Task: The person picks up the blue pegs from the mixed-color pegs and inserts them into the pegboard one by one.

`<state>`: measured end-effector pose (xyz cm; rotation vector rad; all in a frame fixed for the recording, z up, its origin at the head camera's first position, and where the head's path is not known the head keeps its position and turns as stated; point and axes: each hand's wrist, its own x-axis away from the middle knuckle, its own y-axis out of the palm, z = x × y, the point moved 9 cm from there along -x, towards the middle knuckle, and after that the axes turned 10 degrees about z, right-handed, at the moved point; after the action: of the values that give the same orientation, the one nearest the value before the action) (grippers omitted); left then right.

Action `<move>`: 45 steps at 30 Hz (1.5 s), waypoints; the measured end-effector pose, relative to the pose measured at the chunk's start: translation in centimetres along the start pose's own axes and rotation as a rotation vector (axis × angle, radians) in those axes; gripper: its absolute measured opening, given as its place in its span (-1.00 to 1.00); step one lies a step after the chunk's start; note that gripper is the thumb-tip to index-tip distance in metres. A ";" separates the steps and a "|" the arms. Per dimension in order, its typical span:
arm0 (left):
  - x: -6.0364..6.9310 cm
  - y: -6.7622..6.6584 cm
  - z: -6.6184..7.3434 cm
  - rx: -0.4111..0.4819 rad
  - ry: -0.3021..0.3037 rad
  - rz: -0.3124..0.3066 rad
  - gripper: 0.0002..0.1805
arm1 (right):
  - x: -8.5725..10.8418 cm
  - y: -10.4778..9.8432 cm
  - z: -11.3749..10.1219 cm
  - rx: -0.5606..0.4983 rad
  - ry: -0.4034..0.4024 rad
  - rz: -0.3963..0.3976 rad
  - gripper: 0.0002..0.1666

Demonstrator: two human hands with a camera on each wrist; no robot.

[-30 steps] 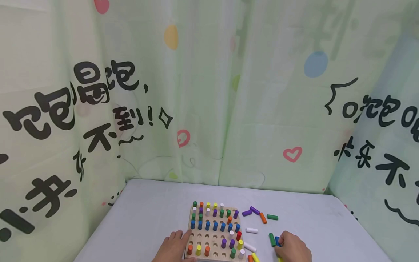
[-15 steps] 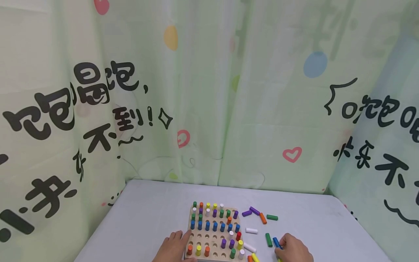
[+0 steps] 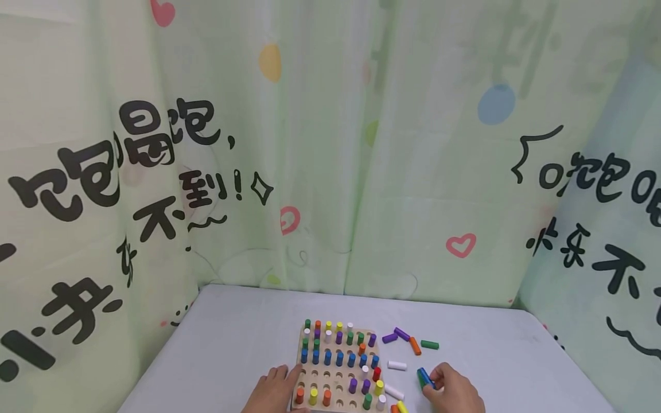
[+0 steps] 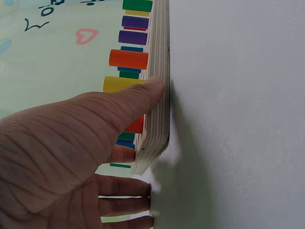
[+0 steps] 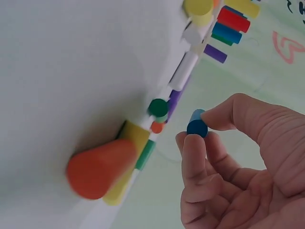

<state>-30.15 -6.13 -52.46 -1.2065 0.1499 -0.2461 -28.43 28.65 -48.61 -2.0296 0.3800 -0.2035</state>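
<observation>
A wooden pegboard (image 3: 320, 380) bears several upright pegs in mixed colours, among them a row of blue ones. At its near left corner rests my left hand (image 3: 272, 390). In the left wrist view the left thumb (image 4: 143, 93) presses the board's front edge (image 4: 159, 109), with the other fingers stretched out by the corner. To the right of the board, my right hand (image 3: 453, 390) pinches a blue peg (image 5: 197, 125) between thumb and fingertips. In the head view that peg appears over a green peg (image 3: 420, 381), which it partly hides.
Loose pegs lie right of the board: purple (image 3: 401, 332), orange (image 3: 415, 345), green (image 3: 430, 345), white (image 3: 396, 365) and yellow (image 3: 403, 407). The white table (image 3: 242, 321) ends at a printed curtain (image 3: 310, 258) behind and at both sides.
My right hand has picked up the blue peg and moved it left, over the green peg. The green peg shifted a little left earlier. My left hand stays at the board.
</observation>
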 end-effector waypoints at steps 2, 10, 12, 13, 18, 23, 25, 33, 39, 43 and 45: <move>0.0 0.0 0.0 0.010 0.005 -0.002 -0.08 | 0.1 -0.1 -0.6 -0.002 -0.024 0.014 -0.72; 0.1 0.3 0.1 -0.027 -0.015 -0.029 -0.08 | 0.9 -0.6 -3.4 -0.029 -0.083 0.051 -0.73; 0.0 0.3 0.1 -0.046 -0.023 -0.033 -0.10 | 1.1 -0.6 -3.9 -0.037 -0.083 0.050 -0.73; 0.0 0.3 0.1 -0.053 -0.022 -0.030 -0.10 | 1.1 -0.6 -4.2 -0.042 -0.081 0.049 -0.73; -0.1 0.2 0.1 -0.063 -0.023 -0.025 -0.11 | 1.4 -0.2 -5.4 -0.073 -0.076 0.028 -0.75; 0.1 0.0 0.0 -0.016 -0.005 -0.010 -0.06 | 1.8 0.7 -6.3 -0.123 -0.090 -0.008 -0.77; 0.2 -0.2 0.1 0.008 0.015 0.007 -0.04 | 2.0 1.0 -6.8 -0.143 -0.105 -0.017 -0.78; 0.1 -0.1 0.0 -0.011 -0.001 -0.017 -0.08 | 2.7 1.8 -8.5 -0.202 -0.173 -0.050 -0.79; 0.1 0.0 0.0 -0.052 -0.013 -0.023 -0.08 | 3.1 1.8 -9.7 -0.237 -0.225 -0.040 -0.78; 0.2 -0.1 0.0 -0.051 0.000 -0.015 -0.07 | 3.5 1.7 -10.7 -0.274 -0.266 -0.020 -0.79; 0.2 -0.1 0.1 -0.049 0.007 -0.012 -0.07 | 3.7 1.8 -11.2 -0.291 -0.289 -0.011 -0.79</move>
<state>-29.96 -6.15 -52.38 -1.2551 0.1559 -0.2583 -28.67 17.32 -45.01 -2.3068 0.2261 0.1475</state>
